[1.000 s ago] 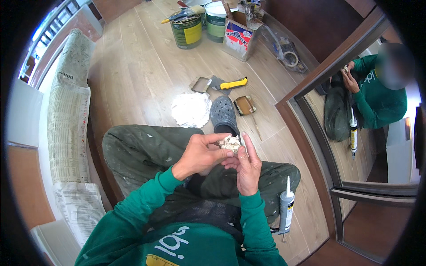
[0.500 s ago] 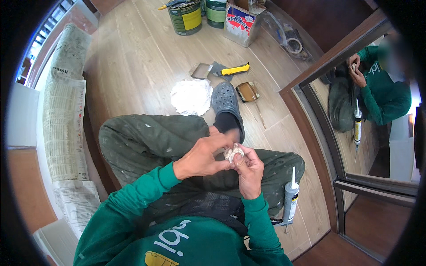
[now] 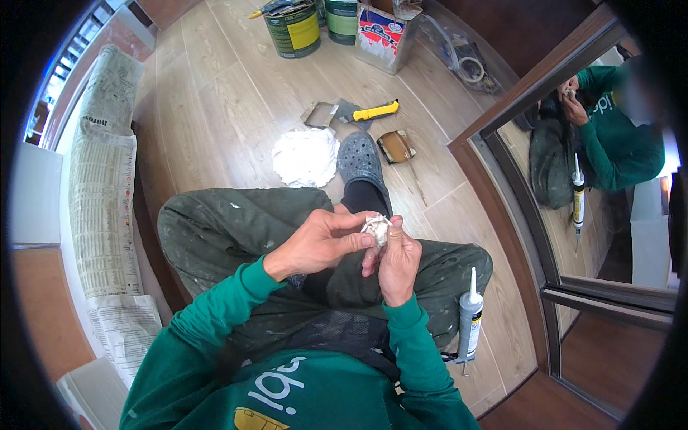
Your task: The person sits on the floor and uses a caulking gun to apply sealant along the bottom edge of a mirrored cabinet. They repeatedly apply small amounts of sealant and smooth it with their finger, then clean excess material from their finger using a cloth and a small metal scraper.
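Note:
Above my crossed legs, a small crumpled off-white wad is held between both hands; its material is hard to tell. My left hand pinches its left side with thumb and fingers. The right hand grips it from the right, thumb up along its edge and other fingers curled below. Beside my right knee stands a grey sealant cartridge with a white nozzle pointing up. Past my grey clog lies a bunched white cloth on the floor.
Ahead lie a yellow utility knife, a scraper-like dark piece and a small brown tray. Paint cans and a rectangular tin stand farther off. A mirrored door rises at right; newspaper covers a ledge at left.
My left hand has turned and its fingers, blurred before, now pinch the wad's upper left. The wad has been turned and raised slightly, and my right thumb has shifted to its edge.

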Demonstrator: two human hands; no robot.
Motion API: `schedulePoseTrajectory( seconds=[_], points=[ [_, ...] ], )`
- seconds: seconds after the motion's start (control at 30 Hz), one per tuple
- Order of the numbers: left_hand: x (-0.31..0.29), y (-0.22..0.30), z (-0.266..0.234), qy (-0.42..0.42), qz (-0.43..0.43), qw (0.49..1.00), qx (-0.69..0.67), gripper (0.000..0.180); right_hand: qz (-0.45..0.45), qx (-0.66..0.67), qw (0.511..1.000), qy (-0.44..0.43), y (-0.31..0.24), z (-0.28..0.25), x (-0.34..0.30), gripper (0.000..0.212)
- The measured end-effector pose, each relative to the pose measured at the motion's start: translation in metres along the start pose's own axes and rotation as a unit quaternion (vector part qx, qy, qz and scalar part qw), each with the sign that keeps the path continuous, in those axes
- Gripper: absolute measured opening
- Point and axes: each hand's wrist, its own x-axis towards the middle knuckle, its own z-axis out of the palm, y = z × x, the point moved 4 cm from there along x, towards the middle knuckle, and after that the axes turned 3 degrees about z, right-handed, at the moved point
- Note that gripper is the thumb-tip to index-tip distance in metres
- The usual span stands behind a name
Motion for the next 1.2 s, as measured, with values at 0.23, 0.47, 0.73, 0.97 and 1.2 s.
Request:
schedulePoseTrajectory(
  seconds=[0.23,0.47,0.73,0.97,1.2],
  points=[
    [0.036,0.004,-0.023,0.004,-0.040,0.973,0.226,0.028,0.070,-0.009,0.997,-0.032,0.001,-0.005,0.011,0.094],
    [0.127,0.014,-0.162,0.211,0.103,0.898,0.372,0.032,0.057,-0.054,0.997,0.010,0.011,-0.038,0.009,0.060],
    [0.166,-0.033,-0.292,0.422,0.026,0.787,0.450,0.033,0.111,-0.123,0.985,0.042,0.062,-0.097,-0.002,0.039],
    [0.185,-0.071,-0.304,0.365,-0.044,0.770,0.522,0.025,0.127,-0.077,0.987,0.059,0.088,-0.112,0.004,0.035],
    [0.183,-0.063,-0.299,0.326,-0.025,0.763,0.557,0.026,0.119,-0.099,0.986,0.064,0.090,-0.107,0.009,0.034]
  ],
)
